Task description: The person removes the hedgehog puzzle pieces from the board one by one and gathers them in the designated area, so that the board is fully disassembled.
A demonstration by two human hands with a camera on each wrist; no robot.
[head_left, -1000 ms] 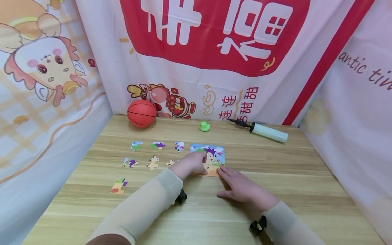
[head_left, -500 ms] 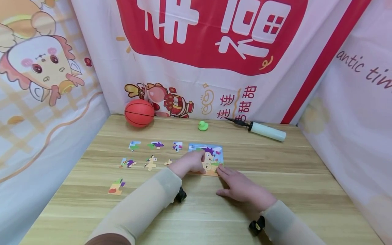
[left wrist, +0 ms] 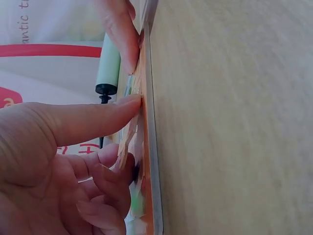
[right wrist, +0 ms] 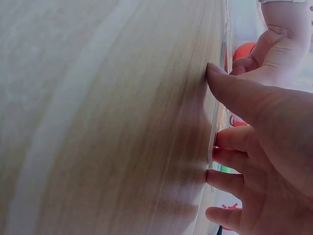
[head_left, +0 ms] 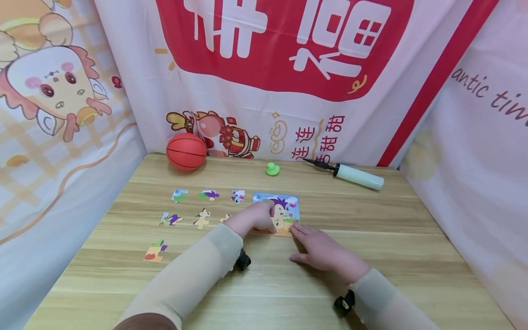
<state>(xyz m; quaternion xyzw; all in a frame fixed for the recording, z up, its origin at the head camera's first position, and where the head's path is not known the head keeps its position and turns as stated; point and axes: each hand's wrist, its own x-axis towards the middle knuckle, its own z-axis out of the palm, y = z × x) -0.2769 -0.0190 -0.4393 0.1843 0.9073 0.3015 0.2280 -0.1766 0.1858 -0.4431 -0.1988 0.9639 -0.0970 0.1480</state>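
Note:
A small picture puzzle (head_left: 292,210) with a purple-haired cartoon animal lies in its blue-edged tray on the table. My left hand (head_left: 257,216) is over the left part of it. In the left wrist view, thumb and fingers pinch a thin puzzle piece (left wrist: 126,142), tilted up a little off the tray; its picture is hidden. My right hand (head_left: 321,246) has its fingers extended, with fingertips resting on the tray's lower right corner. In the right wrist view the thumb (right wrist: 230,85) lies spread apart from the other fingers, touching the table.
Several loose puzzle pieces (head_left: 201,219) lie left of the tray, one with a red heart shape (head_left: 153,253) nearer the front. Along the back edge are a red ball (head_left: 186,152), a green toy duck (head_left: 272,169) and a hand pump (head_left: 359,176). Cloth hangs behind.
The view has shifted slightly, so everything appears a little further left. Both hands keep nearly the same place on the puzzle.

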